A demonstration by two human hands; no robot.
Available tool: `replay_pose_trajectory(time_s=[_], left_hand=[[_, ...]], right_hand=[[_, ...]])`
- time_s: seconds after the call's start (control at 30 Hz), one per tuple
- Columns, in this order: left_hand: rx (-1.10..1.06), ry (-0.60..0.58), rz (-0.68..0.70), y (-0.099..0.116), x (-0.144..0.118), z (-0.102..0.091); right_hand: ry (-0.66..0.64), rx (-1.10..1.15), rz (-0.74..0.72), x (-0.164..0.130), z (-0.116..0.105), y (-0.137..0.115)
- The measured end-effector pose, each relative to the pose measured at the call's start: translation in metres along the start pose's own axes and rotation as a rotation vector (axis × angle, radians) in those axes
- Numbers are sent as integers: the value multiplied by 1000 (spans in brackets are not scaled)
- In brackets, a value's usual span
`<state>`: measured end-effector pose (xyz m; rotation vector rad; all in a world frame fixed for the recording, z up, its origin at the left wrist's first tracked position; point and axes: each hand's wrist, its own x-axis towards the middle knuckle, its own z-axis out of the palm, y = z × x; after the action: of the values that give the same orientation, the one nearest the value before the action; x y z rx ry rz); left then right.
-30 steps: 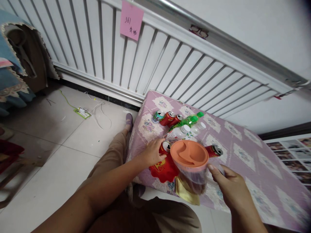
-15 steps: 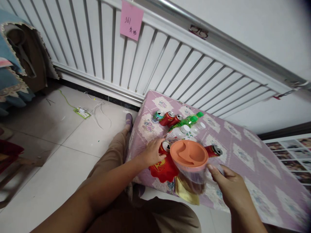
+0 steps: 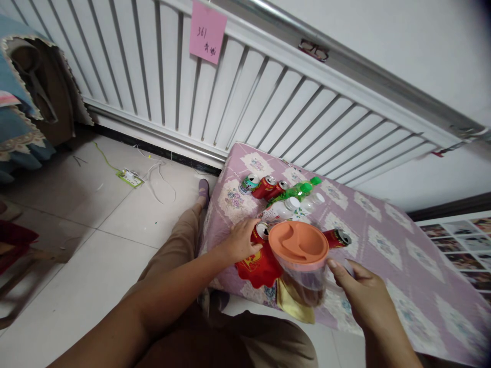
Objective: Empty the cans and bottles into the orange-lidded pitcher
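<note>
My left hand (image 3: 244, 239) is wrapped round a red drink can (image 3: 260, 233) with its opened top facing up. In my right hand (image 3: 358, 286) is the handle of a clear plastic pitcher (image 3: 303, 281) with an orange lid (image 3: 298, 242); some brownish stuff shows low inside it. The pitcher's lid is close beside the can. Under the two lies a red scalloped tray (image 3: 259, 271), partly hidden. A yellow cloth (image 3: 293, 302) hangs at the table edge below the pitcher. Behind the lid another red can (image 3: 337, 238) stands partly covered.
On the flowered tablecloth (image 3: 378, 245) stand a teal can (image 3: 249, 184), two red cans (image 3: 264, 187), green-capped bottles (image 3: 299, 191) and white-capped bottles (image 3: 286, 207). A white radiator (image 3: 261, 87) runs behind. A power strip (image 3: 130, 178) with cables lies on the floor.
</note>
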<state>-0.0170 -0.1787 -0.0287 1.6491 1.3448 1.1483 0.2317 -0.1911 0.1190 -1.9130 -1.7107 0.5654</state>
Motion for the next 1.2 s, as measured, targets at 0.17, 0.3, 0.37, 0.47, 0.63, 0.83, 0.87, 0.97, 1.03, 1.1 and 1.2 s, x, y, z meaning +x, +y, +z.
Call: replay_pose_trajectory(time_s=[0.17, 0.3, 0.37, 0.47, 0.63, 0.83, 0.87, 0.97, 1.03, 1.1, 1.2], left_hand=[[0, 4, 0, 0, 0, 0], [-4, 8, 8, -1, 0, 1], [2, 3, 12, -1, 0, 1], [0, -3, 14, 0, 0, -1], [-21, -3, 7, -1, 1, 0], [12, 17, 25, -5, 1, 3], [12, 18, 26, -5, 1, 4], [-7, 18, 27, -7, 1, 5], [-22, 25, 33, -8, 2, 6], [-22, 27, 39, -9, 2, 7], [-3, 22, 39, -10, 2, 7]], right_hand=[[-10, 7, -8, 1, 1, 0], [-4, 20, -3, 1, 2, -1], [0, 17, 6, 0, 2, -3], [3, 0, 22, -1, 2, -6], [22, -28, 48, -1, 1, -7], [67, -29, 40, -4, 2, -12], [69, -25, 35, -5, 2, -12], [81, -20, 18, -6, 2, -10], [83, -22, 4, -5, 1, -6], [73, -23, -6, -4, 1, -3], [80, -13, -8, -4, 1, -5]])
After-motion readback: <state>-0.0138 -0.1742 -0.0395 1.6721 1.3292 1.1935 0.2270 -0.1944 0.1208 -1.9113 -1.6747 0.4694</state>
